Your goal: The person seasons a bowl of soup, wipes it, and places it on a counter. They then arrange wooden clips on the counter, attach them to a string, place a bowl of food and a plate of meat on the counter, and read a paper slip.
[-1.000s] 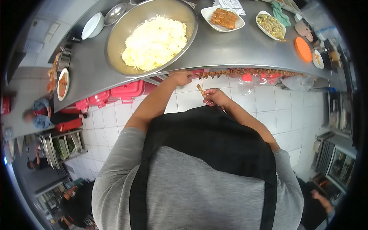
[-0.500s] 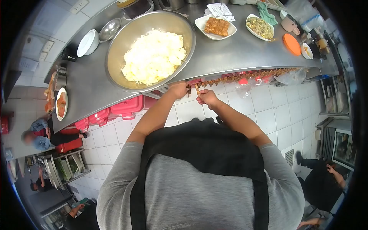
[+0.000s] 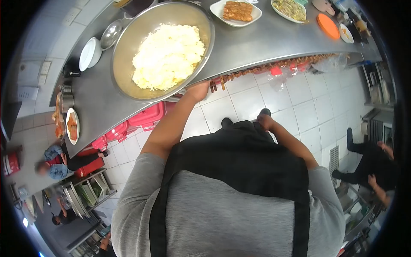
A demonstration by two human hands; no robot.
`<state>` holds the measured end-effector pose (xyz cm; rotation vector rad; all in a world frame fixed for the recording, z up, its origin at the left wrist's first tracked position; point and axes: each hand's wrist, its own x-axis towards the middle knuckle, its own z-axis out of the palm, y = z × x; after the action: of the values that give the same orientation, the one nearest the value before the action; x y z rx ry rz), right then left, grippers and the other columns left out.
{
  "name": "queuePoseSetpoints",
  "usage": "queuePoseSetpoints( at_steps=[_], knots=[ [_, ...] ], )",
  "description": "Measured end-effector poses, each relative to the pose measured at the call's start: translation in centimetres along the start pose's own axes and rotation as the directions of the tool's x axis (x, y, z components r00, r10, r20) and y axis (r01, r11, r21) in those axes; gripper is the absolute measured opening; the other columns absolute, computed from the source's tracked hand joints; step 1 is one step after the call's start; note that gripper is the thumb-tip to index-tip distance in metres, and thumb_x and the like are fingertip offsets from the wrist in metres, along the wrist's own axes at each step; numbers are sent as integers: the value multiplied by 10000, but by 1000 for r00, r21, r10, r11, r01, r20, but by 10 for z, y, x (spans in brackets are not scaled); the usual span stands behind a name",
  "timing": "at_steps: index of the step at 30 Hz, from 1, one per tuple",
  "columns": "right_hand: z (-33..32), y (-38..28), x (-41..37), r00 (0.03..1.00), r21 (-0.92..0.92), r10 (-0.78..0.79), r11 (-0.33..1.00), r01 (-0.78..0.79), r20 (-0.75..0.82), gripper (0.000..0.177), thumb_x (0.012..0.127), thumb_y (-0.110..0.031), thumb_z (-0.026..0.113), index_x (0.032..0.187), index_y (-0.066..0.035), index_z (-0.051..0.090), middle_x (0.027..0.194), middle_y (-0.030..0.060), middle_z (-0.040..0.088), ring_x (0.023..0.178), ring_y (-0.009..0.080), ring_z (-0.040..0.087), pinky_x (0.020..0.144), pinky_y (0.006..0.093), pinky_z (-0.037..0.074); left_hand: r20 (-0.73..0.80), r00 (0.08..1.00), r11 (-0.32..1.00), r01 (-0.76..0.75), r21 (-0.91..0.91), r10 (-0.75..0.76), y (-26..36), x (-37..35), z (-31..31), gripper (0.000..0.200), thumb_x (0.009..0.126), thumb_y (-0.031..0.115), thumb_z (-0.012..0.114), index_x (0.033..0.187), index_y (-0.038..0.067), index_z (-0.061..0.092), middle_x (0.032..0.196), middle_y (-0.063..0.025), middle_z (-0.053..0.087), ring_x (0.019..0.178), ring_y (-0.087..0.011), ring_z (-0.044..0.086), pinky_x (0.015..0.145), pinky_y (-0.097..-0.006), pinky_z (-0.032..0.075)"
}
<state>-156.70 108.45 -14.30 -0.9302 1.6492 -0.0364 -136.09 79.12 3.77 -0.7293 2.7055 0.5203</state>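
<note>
Touching skewers (image 3: 274,67) — left hand (image 3: 199,91) | right hand (image 3: 265,122) well apart, at apron (image 3: 239,162)

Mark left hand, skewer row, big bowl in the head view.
left hand (image 3: 198,91): head view, back of the hand.
skewer row (image 3: 233,77): head view, left part of the row.
bowl (image 3: 122,64): head view, bare inner wall left of the food.

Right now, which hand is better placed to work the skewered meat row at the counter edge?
Probably left: the left hand sits at the end of the skewered meat row under the counter edge; the right hand lies against the black apron, apart from it.
</note>
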Motion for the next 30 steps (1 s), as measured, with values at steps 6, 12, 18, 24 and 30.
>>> queuePoseSetpoints(
  at_steps=[6, 12, 18, 24, 30],
  knots=[
    [42, 3, -74, 949, 240, 11, 968, 69, -314, 435, 746, -158, 617, 1153, -23, 545, 999, 152, 630, 907, 261, 615, 801, 322, 483, 40, 998, 998, 55, -14, -54, 35, 27, 1, 404, 815, 34, 422, 1218, 31, 450, 1070, -246, 563, 1010, -377, 542, 860, -431, 422],
    [-88, -75, -115, 251, -167, -249, 937, 306, -935, 550, 685, -48, 656, 1206, -97, 485, 1180, 179, 476, 1110, 360, 430, 950, 425, 360, 18, 992, 965, 124, -230, -123, 24, 43, 36, 460, 837, 160, 506, 1275, 69, 399, 1102, -248, 547, 1039, -384, 519, 870, -445, 414],
    [-211, -129, -131, 92, -564, -570, 821, 86, -817, 763, 660, -125, 669, 1345, -111, 334, 1393, 135, 312, 1305, 302, 268, 1056, 470, 218, -270, 963, 994, 14, 108, 16, 27, 69, 59, 489, 808, 184, 585, 1267, 115, 430, 1038, -193, 601, 913, -381, 583, 805, -444, 457],
    [-215, -108, -73, 153, -661, -649, 749, -42, -745, 708, 710, -105, 612, 1357, -135, 327, 1408, 90, 319, 1289, 261, 310, 1043, 458, 235, -207, 978, 999, 24, 49, -13, 56, 34, 37, 639, 733, 73, 630, 1310, 173, 376, 1051, -190, 584, 878, -376, 581, 755, -434, 471],
    [-214, -110, -50, -173, -675, -661, 738, 26, -730, 596, 652, -33, 641, 1218, -159, 504, 1269, 53, 481, 1182, 241, 428, 952, 416, 321, -517, 848, 988, -48, 146, 117, 67, -19, 111, 676, 706, 73, 667, 1316, 222, 419, 1437, -181, 165, 1319, -440, 141, 1032, -537, 219]
  ],
)
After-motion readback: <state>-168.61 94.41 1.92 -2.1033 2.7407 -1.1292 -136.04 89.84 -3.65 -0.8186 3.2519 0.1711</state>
